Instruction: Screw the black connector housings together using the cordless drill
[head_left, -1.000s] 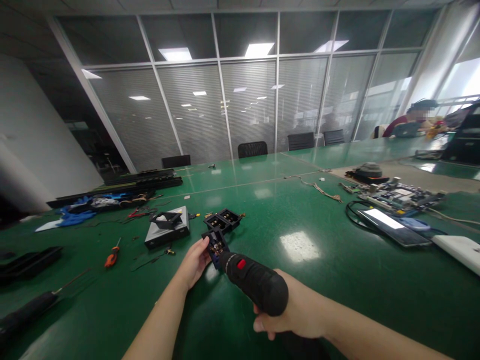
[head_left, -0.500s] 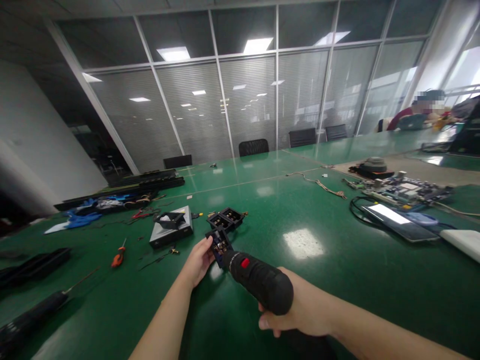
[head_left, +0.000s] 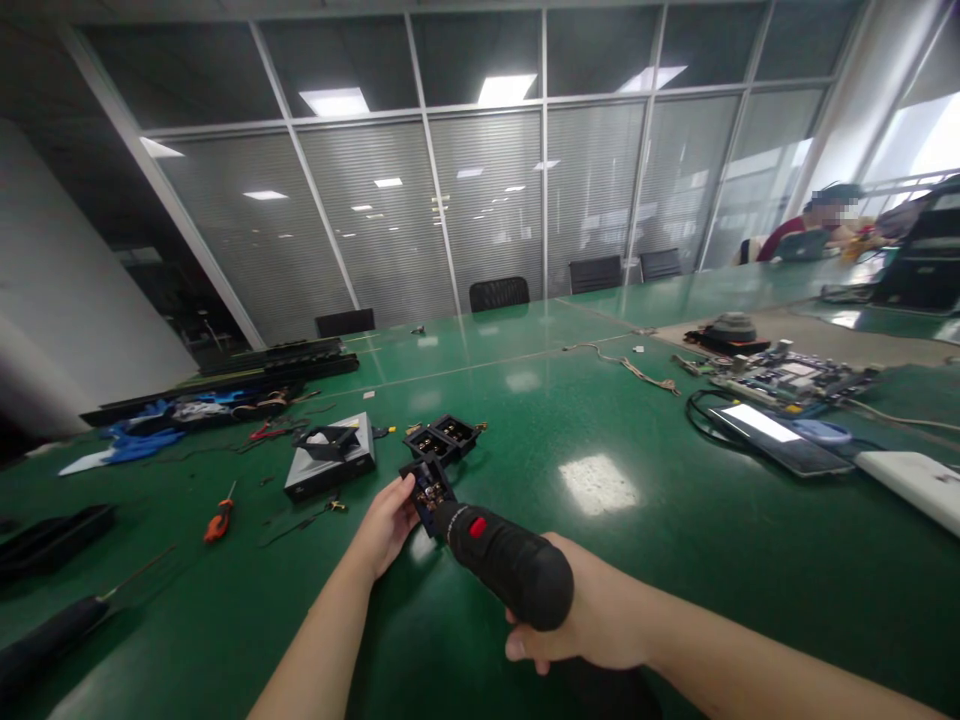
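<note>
My left hand point(head_left: 388, 525) grips the left edge of a small black box-shaped part point(head_left: 426, 482) with metal bits inside, tilted up from the table. In my right hand point(head_left: 577, 610) is a black cordless screwdriver point(head_left: 504, 562) with a red switch. Its nose points at the inside of that part; the tip is hidden, so I cannot tell whether it touches. Just behind lies a pair of joined black square frames point(head_left: 444, 438) with brass-coloured pieces in them.
A silver-and-black drive box point(head_left: 330, 468) stands left, near an orange-handled screwdriver point(head_left: 219, 522) and a soldering iron-like tool point(head_left: 60, 635). Blue gloves point(head_left: 139, 440) lie farther left. At right are a phone point(head_left: 780, 438), a circuit board point(head_left: 795, 375) and a white block point(head_left: 911, 485). A person point(head_left: 810, 225) sits far right.
The view has turned slightly, so everything sits a little farther left. Both hands keep their hold, and the screwdriver stays aimed into the black part.
</note>
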